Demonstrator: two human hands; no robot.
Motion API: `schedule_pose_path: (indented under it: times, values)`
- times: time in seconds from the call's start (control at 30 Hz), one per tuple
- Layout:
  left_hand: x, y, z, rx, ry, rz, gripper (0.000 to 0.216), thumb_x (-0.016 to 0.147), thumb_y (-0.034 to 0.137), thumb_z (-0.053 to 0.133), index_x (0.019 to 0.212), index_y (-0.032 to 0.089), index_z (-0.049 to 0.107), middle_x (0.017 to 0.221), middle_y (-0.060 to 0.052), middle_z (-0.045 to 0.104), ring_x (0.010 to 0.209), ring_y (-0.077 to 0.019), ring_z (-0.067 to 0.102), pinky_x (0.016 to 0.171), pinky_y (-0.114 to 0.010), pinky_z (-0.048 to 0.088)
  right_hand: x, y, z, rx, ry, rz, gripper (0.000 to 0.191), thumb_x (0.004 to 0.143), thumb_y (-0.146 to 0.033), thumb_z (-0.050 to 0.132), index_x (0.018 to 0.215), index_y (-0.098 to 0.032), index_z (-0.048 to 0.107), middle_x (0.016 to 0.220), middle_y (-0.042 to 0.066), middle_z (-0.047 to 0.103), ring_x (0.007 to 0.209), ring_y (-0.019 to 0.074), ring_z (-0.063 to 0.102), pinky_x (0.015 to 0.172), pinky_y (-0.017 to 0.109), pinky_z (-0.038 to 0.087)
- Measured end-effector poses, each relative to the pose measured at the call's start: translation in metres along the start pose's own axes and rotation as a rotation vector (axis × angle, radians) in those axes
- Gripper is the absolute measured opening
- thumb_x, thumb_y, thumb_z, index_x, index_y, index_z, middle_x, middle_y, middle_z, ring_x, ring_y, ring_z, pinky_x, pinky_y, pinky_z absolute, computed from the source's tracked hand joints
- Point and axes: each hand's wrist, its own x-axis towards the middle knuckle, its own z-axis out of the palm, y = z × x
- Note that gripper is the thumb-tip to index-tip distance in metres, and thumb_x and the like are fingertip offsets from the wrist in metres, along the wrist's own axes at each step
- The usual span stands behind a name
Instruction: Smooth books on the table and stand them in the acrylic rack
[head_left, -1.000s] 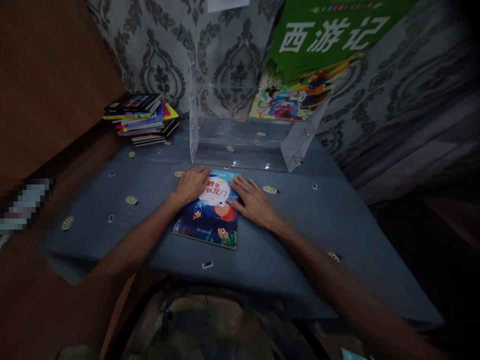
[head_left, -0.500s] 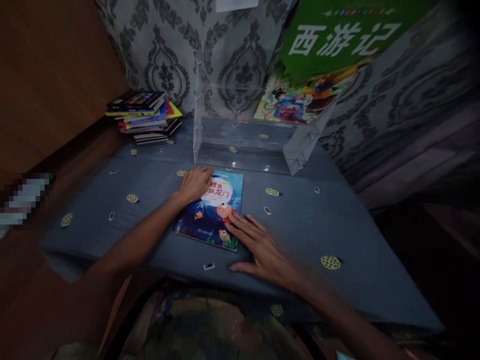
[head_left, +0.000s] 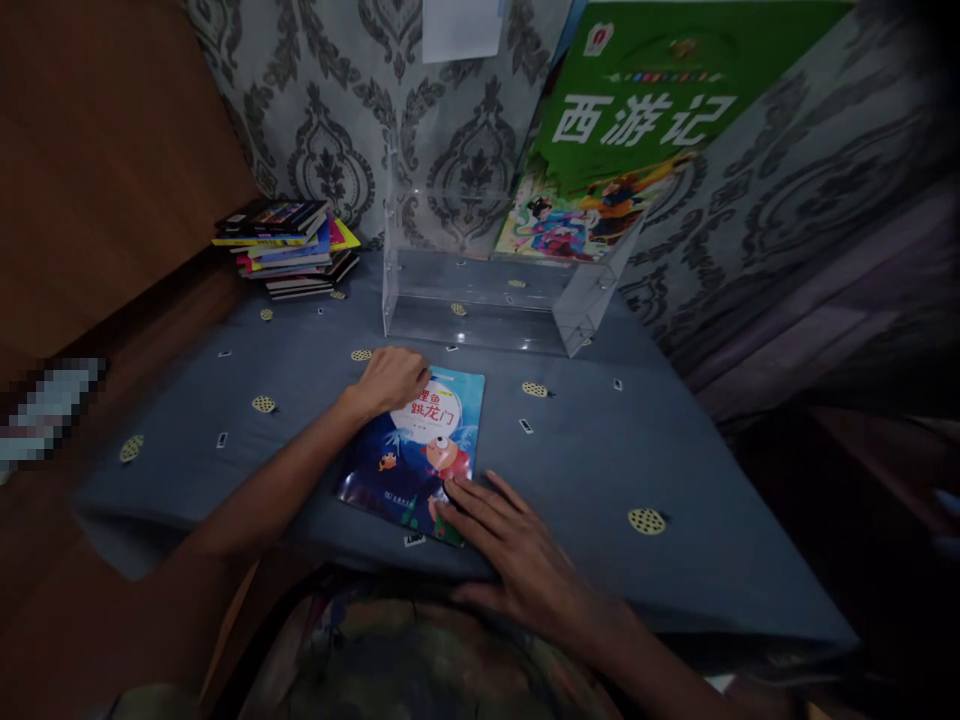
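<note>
A blue picture book (head_left: 411, 455) with a red fish on its cover lies flat, front up, near the table's front edge. My left hand (head_left: 394, 380) is curled over the book's upper left part, the fingertips tucked down and partly hidden. Over the lower right corner rests my right hand (head_left: 517, 550), palm down with its fingers stretched out and the thumb pointing towards my body. Its fingertips touch the cover.
Behind the book stands a clear acrylic rack (head_left: 480, 330). A large green book (head_left: 622, 130) leans at the rack's right end against the patterned wall. A stack of books (head_left: 289, 250) sits at the back left of the cloth-covered table (head_left: 570, 470).
The book has slid a little towards me and now partly covers a printed label on the cloth. My right hand has moved nearer to my body; the view has tilted up slightly.
</note>
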Motion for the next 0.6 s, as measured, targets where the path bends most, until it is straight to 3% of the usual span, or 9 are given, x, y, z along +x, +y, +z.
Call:
schedule_pose_path:
  times: [0.1, 0.2, 0.3, 0.4, 0.6]
  values:
    - [-0.004, 0.005, -0.010, 0.006, -0.071, 0.061, 0.029, 0.096, 0.029, 0.051, 0.089, 0.016, 0.076, 0.088, -0.012, 0.074, 0.088, -0.0286, 0.070, 0.083, -0.039, 0.048, -0.008, -0.010, 0.006, -0.023, 0.071, -0.014, 0.045, 0.097, -0.022, 0.057, 0.142, -0.022, 0.056, 0.137, 0.012, 0.066, 0.126, 0.0244, 0.062, 0.112, 0.050, 0.046]
    - [-0.007, 0.008, -0.018, -0.030, -0.115, 0.110, 0.029, 0.094, 0.027, 0.053, 0.081, 0.016, 0.076, 0.080, -0.012, 0.073, 0.084, -0.0270, 0.069, 0.083, -0.038, 0.047, -0.012, -0.015, 0.012, -0.048, 0.173, -0.034, 0.045, 0.097, -0.011, 0.045, 0.139, -0.022, 0.058, 0.129, 0.011, 0.071, 0.111, 0.0227, 0.067, 0.102, 0.046, 0.053]
    - [-0.009, 0.008, -0.022, -0.024, -0.149, 0.160, 0.030, 0.094, 0.029, 0.053, 0.076, 0.016, 0.075, 0.075, -0.011, 0.073, 0.080, -0.0252, 0.068, 0.080, -0.035, 0.046, -0.012, -0.012, 0.010, -0.054, 0.240, -0.029, 0.051, 0.096, -0.011, 0.046, 0.144, -0.023, 0.053, 0.134, 0.013, 0.068, 0.113, 0.0252, 0.066, 0.097, 0.049, 0.055]
    - [-0.010, 0.003, -0.022, -0.043, -0.143, 0.199, 0.035, 0.094, 0.034, 0.053, 0.069, 0.018, 0.072, 0.066, -0.009, 0.069, 0.070, -0.0226, 0.063, 0.070, -0.032, 0.042, -0.006, -0.003, -0.002, -0.057, 0.245, -0.028, 0.056, 0.095, -0.013, 0.047, 0.149, -0.028, 0.049, 0.135, 0.011, 0.067, 0.119, 0.0259, 0.063, 0.102, 0.053, 0.052]
    - [-0.004, -0.017, -0.014, -0.278, -0.164, 0.266, 0.048, 0.094, 0.040, 0.049, 0.053, 0.018, 0.057, 0.051, 0.000, 0.051, 0.049, -0.0117, 0.039, 0.058, -0.029, 0.026, 0.018, 0.047, -0.018, -0.083, 0.276, -0.073, 0.041, 0.099, -0.023, 0.051, 0.139, -0.026, 0.061, 0.130, 0.011, 0.070, 0.122, 0.0250, 0.064, 0.109, 0.051, 0.047]
